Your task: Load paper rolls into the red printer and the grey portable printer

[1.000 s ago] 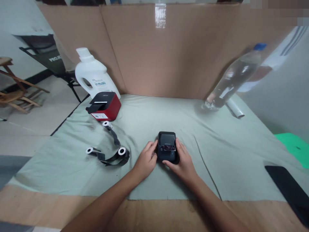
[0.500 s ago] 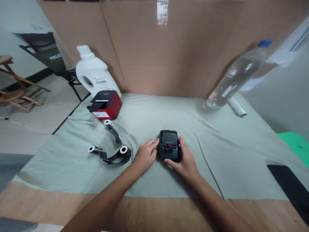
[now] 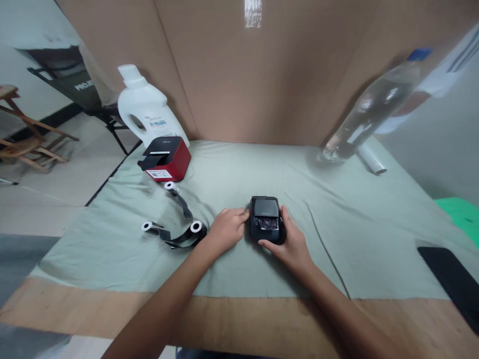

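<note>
The flat dark lid [image 3: 266, 207] of the small black plastic device [image 3: 255, 232] has lifted slightly, and I see the right hand [image 3: 294, 244] gripping this device, the left hand [image 3: 227, 230] loosely closed beside it.

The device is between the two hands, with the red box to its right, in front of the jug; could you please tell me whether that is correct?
Not quite: in the head view, the red box is to the left of the device, not its right. It does stand in front of the jug, and the device is between the left hand and right hand.
</note>
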